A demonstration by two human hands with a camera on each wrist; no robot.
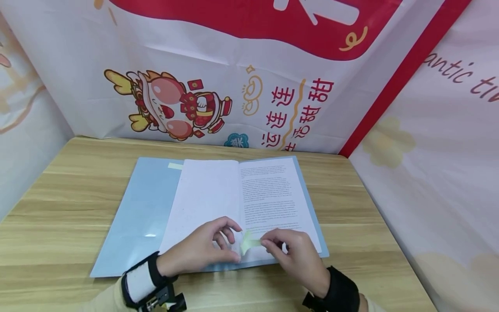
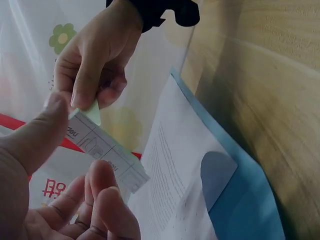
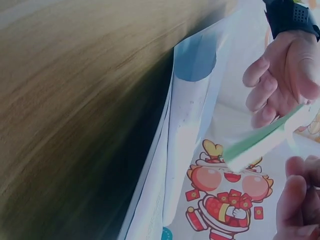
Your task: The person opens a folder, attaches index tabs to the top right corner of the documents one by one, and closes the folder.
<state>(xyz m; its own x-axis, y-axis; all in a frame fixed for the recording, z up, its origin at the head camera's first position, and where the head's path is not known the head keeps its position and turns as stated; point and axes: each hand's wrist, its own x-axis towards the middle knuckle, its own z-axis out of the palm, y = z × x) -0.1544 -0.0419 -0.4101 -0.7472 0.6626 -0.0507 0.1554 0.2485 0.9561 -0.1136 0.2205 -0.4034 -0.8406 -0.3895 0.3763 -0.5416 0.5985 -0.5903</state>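
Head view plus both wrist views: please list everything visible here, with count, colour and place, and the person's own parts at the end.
Folder: one, light blue, open flat on the table.
Printed pages: several, white, lying in the folder; right one carries text, left one is blank.
Sticky-note strip: one, pale green with white printed backing, pinched between both hands above the pages' lower edge.
Tape piece: one, pale yellow, at the folder's top left.
Table: one, light wood.
Banner: white and red with a cartoon dragon, hung behind and at the sides.
Wrist straps: two, black, one on each wrist.
Left hand: pinches the strip's left end.
Right hand: pinches its right end.
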